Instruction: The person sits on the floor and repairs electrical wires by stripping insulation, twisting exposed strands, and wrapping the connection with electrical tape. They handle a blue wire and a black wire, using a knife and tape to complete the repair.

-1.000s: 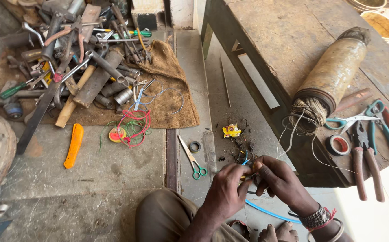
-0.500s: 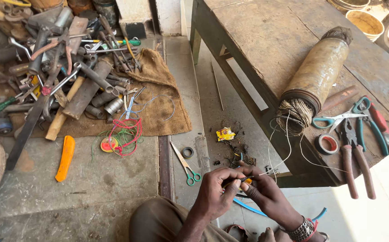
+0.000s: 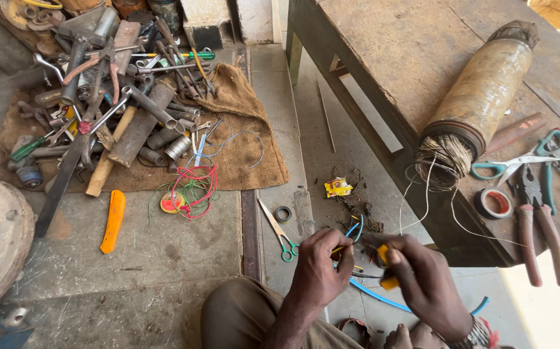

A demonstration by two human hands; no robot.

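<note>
Hands are meeting low in view: the left hand [image 3: 319, 268] is pinching a thin yellow wire [image 3: 343, 248], the right hand [image 3: 422, 278] is gripping a small yellow tool [image 3: 386, 268]. Beyond, green-handled scissors [image 3: 279, 231] are lying on the concrete floor [image 3: 164, 258], tools [image 3: 118, 97] are crowding the burlap sack [image 3: 248, 148].

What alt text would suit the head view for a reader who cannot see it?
Two bare hands meet low in the frame: the left hand pinches a thin wire, the right hand holds a small yellow piece. Green-handled scissors lie on the concrete floor, with a heap of metal tools on burlap behind.
</note>
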